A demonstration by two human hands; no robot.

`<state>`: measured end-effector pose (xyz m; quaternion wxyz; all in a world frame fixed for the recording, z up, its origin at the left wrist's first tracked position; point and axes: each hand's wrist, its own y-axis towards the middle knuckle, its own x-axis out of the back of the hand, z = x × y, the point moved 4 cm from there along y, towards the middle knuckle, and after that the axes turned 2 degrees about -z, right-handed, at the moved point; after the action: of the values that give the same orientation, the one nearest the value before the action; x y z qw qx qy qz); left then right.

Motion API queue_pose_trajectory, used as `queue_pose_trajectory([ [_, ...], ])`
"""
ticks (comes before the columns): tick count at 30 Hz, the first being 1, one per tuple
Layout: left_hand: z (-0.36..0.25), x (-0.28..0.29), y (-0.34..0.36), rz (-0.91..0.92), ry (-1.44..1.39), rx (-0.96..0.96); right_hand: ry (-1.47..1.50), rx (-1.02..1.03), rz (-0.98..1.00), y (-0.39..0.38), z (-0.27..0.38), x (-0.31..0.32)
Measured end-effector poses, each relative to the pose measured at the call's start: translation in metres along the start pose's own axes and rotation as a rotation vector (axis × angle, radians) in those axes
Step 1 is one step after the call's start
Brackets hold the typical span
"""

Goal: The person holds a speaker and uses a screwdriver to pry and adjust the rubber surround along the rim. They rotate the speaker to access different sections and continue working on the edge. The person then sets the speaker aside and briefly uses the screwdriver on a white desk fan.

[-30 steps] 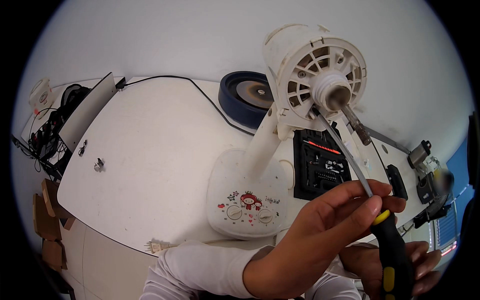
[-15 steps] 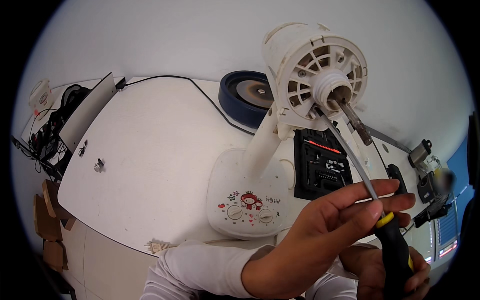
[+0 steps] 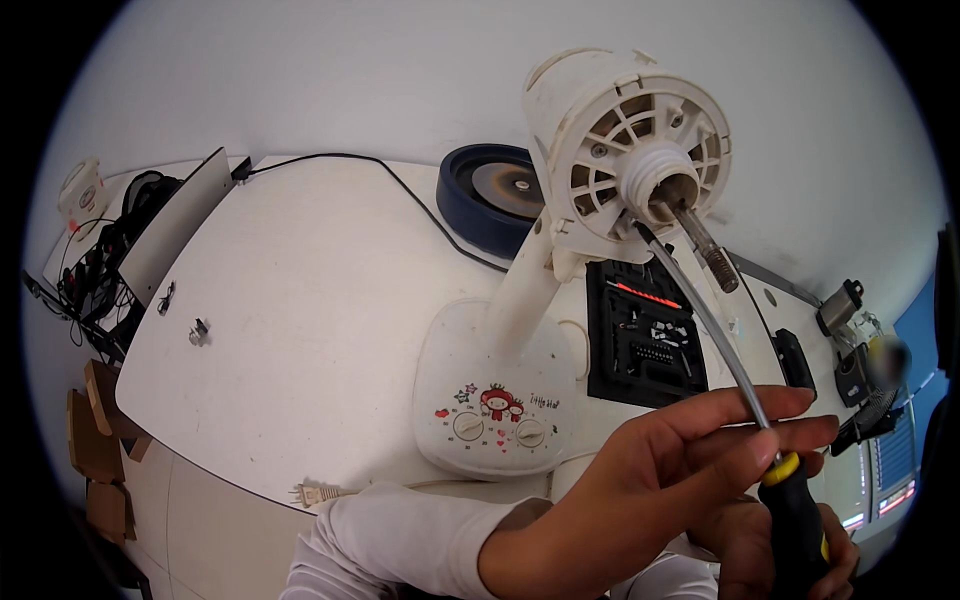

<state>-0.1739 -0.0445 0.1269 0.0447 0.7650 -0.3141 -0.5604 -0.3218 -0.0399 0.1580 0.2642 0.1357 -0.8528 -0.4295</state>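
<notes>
A long screwdriver with a black and yellow handle slants up to the white motor head of a table fan. Its tip is at the lower part of the slotted front face, just below the round threaded collar; the exact seat of the tip is hard to see. My left hand steadies the shaft between thumb and fingers, close above the handle. Behind and below it, my right hand wraps round the handle. A metal shaft with a threaded end sticks out of the collar. The fan's base has two dials.
Behind the fan lies a dark blue round wheel-like part. A black tool case with bits lies right of the base. A plug rests at the table's front edge. Small metal pieces lie at left; cardboard boxes stand below.
The handle and both hands have shifted slightly down and to the right. The motor head has tilted a little downward, with the tip still at the same spot.
</notes>
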Motion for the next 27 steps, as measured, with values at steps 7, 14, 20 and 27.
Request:
queue_pose_trajectory([
  [7, -0.015, 0.004, -0.003, -0.251, 0.191, -0.193, -0.073, -0.152, -0.099, 0.006, 0.003, -0.004],
  [14, -0.03, 0.008, -0.012, -0.383, 0.086, -0.317, -0.034, -0.051, -0.106, 0.008, 0.003, 0.004],
  [20, -0.045, 0.005, -0.015, -0.441, 0.11, -0.379, 0.005, -0.039, -0.143, 0.008, 0.006, 0.005],
  [27, -0.052, 0.012, -0.013, -0.405, 0.092, -0.407, -0.048, -0.155, -0.153, 0.009, 0.006, 0.0],
])
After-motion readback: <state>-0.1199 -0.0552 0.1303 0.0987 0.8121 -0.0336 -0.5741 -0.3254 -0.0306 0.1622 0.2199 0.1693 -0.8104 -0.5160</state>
